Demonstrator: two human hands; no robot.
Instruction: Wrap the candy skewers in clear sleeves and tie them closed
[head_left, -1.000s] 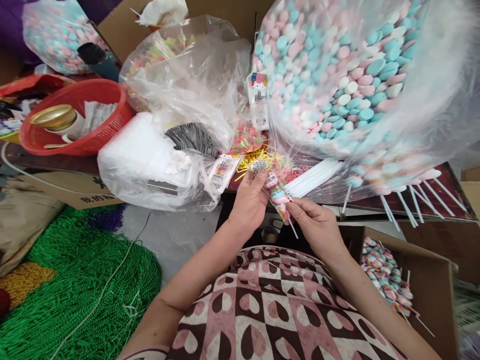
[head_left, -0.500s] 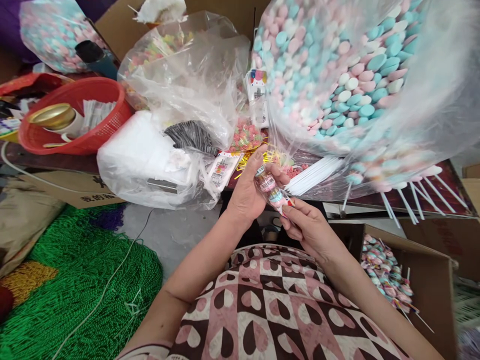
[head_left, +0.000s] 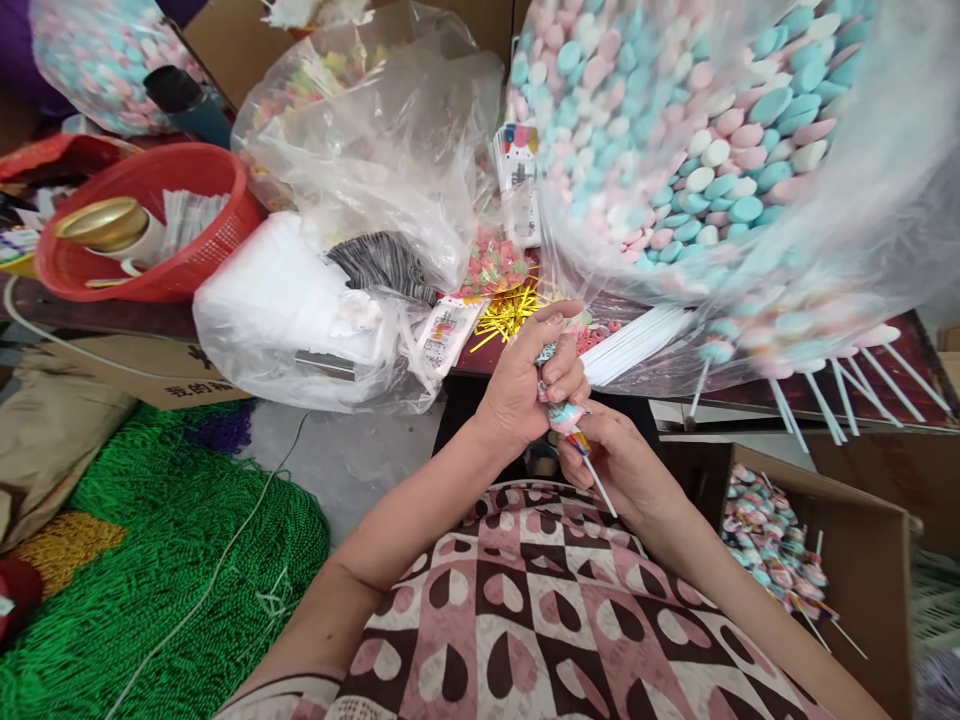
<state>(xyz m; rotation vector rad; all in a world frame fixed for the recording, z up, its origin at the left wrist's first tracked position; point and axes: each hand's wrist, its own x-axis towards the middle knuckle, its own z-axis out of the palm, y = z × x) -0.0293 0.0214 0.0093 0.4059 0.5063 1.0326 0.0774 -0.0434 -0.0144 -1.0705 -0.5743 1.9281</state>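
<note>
Above my lap I hold a wrapped marshmallow lollipop [head_left: 567,418], pink and blue in a clear printed wrapper, its white stick slanting down to the right. My left hand [head_left: 525,385] has its fingers curled round the upper part, so most of that end is hidden. Lower down, my right hand [head_left: 611,455] pinches the wrapper near the stick. Just beyond the left fingers lie gold twist ties [head_left: 511,312] and a bundle of white sticks [head_left: 637,345]. Several marshmallow pops [head_left: 718,347] rest along the table's right edge, sticks outward.
A large clear bag of pastel candies [head_left: 720,185] stands at the back right. Left of it are a bag of gummies [head_left: 360,130], a white plastic bag [head_left: 262,320] and a red basket [head_left: 225,215]. A carton [head_left: 870,560] with wrapped pops sits lower right; green strands [head_left: 187,560] cover the lower left.
The lollipop's stick now shows, pointing down right. My left fingers have curled in round the upper wrapper, and my right hand has shifted slightly down and right.
</note>
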